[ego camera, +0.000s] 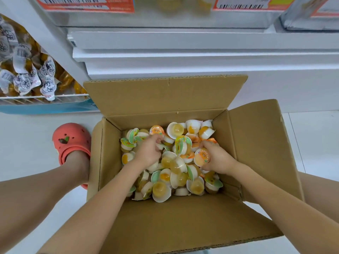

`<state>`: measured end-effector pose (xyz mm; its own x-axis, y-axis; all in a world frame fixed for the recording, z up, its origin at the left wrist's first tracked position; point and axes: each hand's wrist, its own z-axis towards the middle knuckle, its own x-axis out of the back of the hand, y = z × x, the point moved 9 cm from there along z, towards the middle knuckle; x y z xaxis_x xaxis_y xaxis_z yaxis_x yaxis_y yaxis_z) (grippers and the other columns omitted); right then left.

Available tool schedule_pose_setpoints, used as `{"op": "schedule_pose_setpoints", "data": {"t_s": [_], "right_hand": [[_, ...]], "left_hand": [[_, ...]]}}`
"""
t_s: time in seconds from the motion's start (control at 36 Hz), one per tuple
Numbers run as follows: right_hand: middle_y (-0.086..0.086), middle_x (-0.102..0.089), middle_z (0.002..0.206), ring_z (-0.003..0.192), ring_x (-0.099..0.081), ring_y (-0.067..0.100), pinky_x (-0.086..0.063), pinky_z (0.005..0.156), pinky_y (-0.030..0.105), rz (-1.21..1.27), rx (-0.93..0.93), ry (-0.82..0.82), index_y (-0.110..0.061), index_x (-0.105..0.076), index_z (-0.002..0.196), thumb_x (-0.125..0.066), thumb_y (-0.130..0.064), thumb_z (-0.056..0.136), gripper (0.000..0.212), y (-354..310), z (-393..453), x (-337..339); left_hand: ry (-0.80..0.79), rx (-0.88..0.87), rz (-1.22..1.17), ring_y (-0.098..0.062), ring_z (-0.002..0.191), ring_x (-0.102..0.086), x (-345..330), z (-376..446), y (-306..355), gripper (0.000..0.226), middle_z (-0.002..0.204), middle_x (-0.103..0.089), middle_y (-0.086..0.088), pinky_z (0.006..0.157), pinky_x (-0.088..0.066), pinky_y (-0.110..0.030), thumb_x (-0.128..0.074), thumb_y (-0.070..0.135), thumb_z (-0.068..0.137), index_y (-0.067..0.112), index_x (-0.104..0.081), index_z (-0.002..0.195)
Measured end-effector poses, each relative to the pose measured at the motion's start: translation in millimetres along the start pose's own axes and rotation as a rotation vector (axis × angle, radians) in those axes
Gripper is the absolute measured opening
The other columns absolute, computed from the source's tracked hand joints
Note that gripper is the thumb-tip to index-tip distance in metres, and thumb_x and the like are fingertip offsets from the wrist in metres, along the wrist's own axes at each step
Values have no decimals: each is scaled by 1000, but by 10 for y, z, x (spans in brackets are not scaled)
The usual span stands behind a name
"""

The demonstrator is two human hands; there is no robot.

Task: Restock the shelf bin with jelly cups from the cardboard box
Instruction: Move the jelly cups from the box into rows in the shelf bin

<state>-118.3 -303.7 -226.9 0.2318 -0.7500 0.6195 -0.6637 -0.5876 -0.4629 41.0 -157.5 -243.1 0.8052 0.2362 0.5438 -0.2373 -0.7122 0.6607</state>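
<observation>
Both hands are down inside the open box (256, 143), which sits on the white floor (27, 136) in front of a white shelf base (201, 59), its four flaps folded outward. The box holds a loose heap of jelly cups (176, 167), lying every way up, some showing printed foil lids and others their clear domes with yellow or orange jelly. The left hand (149, 152) lies on the left part of the heap with its fingers curled down among the cups near one with an orange lid (156, 130); whether it grips any of them cannot be told, since the fingertips are buried and blurred. The right hand (215, 158) is at the right side of the heap, its fingers curled round at least one cup (201, 156), whose orange lid faces up just beside the thumb. To the left of the box, touching its side, a foot in a red clog (71, 142) stands on the floor. Farther left, on a low shelf, a blue-fronted bin (45, 107) holds packets (27, 74) with white printed tops.
</observation>
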Motion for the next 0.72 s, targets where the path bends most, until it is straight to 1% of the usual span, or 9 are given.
{"op": "schedule_pose_setpoints", "data": {"t_s": [0.06,0.11,0.19,0.36,0.5,0.56,0.64,0.69,0.72], "right_hand": [[0,-54,108,107,-44,20,-39,77,31,57,15,52,-20,-45,113,-84,-17,61,66,10,-32,9],[-1,-54,109,107,-46,18,-44,80,32,140,5,97,-23,-44,113,-85,-18,61,66,33,-60,11],[0,-55,110,104,-50,16,-45,76,30,306,-9,171,-28,-44,105,-86,-19,60,62,48,-82,48],[-5,-54,107,99,-53,13,-43,73,24,404,-17,214,-29,-44,99,-87,-17,61,59,39,-85,115],[-2,-54,109,101,-52,15,-41,73,23,409,-18,196,-38,-40,93,-87,-18,61,61,19,-78,106],[-5,-54,107,99,-52,14,-42,73,23,415,-14,203,-35,-41,95,-87,-18,61,60,2,-97,128],[-11,-52,101,92,-54,9,-41,67,17,436,-6,211,-24,-44,104,-87,-15,63,60,-70,-146,201],[-11,-52,99,88,-54,8,-42,64,15,444,2,218,-19,-44,108,-85,-12,65,59,-153,-174,276],[-11,-53,99,88,-55,10,-43,65,17,438,12,223,-17,-44,110,-84,-11,66,59,-204,-186,321]], "left_hand": [[142,-9,72,-23,93,-57,200,78,36,46,117,-52,-10,80,-46,-31,-62,1,76,11,-51,120],[161,-73,117,-25,106,-54,235,159,160,53,122,-49,-7,86,-46,-34,-68,7,76,13,-49,125],[148,-185,209,-27,120,-46,160,279,382,57,130,-47,-4,96,-43,-39,-66,10,79,17,-46,131],[119,-257,469,-24,123,-35,-142,429,634,61,136,-44,5,97,-34,-37,-63,30,84,29,-37,140],[165,-231,490,-24,123,-33,-182,434,636,52,136,-42,3,98,-31,-38,-60,22,89,26,-41,137],[188,-244,385,-26,123,-37,-106,380,623,52,134,-45,0,100,-32,-37,-62,17,87,22,-44,135],[269,-266,16,-23,114,-48,156,188,633,47,124,-52,-2,97,-40,-35,-68,14,83,16,-52,128],[197,-185,-343,-21,108,-56,267,85,638,44,119,-57,-4,95,-46,-34,-68,12,84,13,-54,125],[99,-104,-602,-24,108,-58,260,36,652,41,119,-59,-10,96,-48,-36,-65,9,86,9,-53,125]]}}
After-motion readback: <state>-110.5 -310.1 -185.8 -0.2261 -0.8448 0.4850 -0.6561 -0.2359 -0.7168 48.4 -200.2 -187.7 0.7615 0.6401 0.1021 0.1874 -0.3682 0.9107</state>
